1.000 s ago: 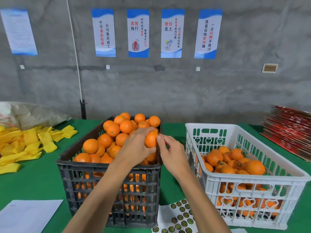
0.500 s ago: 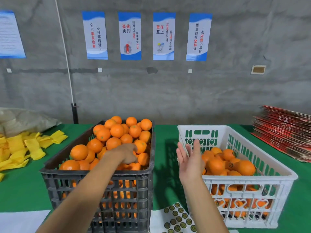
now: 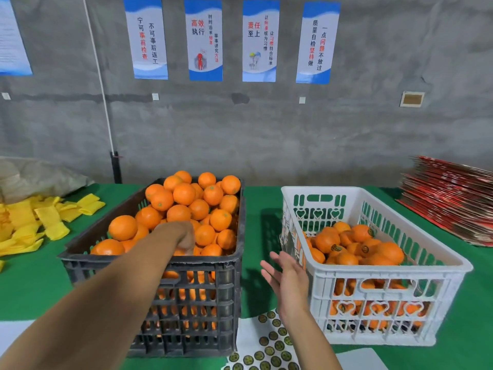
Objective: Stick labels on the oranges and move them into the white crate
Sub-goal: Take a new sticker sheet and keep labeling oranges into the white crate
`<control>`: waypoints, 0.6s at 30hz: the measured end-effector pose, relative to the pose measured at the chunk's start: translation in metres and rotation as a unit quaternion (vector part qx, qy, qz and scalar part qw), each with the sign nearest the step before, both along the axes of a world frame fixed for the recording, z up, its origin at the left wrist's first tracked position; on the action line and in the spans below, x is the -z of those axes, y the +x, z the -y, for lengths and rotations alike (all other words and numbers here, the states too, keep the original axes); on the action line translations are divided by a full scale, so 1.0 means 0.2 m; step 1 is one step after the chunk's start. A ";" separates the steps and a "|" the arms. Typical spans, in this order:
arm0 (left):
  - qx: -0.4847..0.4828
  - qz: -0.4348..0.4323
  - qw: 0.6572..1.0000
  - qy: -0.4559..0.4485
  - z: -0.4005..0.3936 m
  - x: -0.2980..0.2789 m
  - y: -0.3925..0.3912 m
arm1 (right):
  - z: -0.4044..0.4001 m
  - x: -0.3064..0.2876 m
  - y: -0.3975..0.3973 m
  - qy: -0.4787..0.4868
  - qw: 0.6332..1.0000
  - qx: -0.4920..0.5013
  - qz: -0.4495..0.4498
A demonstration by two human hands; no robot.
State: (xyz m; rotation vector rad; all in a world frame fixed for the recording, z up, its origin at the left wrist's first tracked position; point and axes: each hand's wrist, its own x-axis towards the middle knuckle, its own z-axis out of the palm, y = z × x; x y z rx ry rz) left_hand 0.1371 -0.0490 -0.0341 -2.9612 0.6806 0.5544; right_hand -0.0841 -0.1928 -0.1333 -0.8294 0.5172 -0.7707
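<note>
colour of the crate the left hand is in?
Dark grey, nearly black crate; left hand reaches inside. Head view.

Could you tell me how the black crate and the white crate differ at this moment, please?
The black crate is heaped above its rim with oranges; the white crate is filled only partway. Oranges in the white crate show dark round labels; none are visible on those in the black crate. The left hand reaches into the black crate; the right hand hangs open beside the white one. Both stand on the green table.

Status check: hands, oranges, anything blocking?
Left hand down in the black crate among unlabelled oranges, grip hidden. Right hand open, empty, beside the white crate. Label sheet in front. Nothing blocking.
</note>
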 end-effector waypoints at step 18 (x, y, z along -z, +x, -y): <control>0.060 0.005 0.944 -0.323 -0.01 0.00 -0.30 | 0.08 0.62 -0.11 -0.582 0.670 -0.160 -0.433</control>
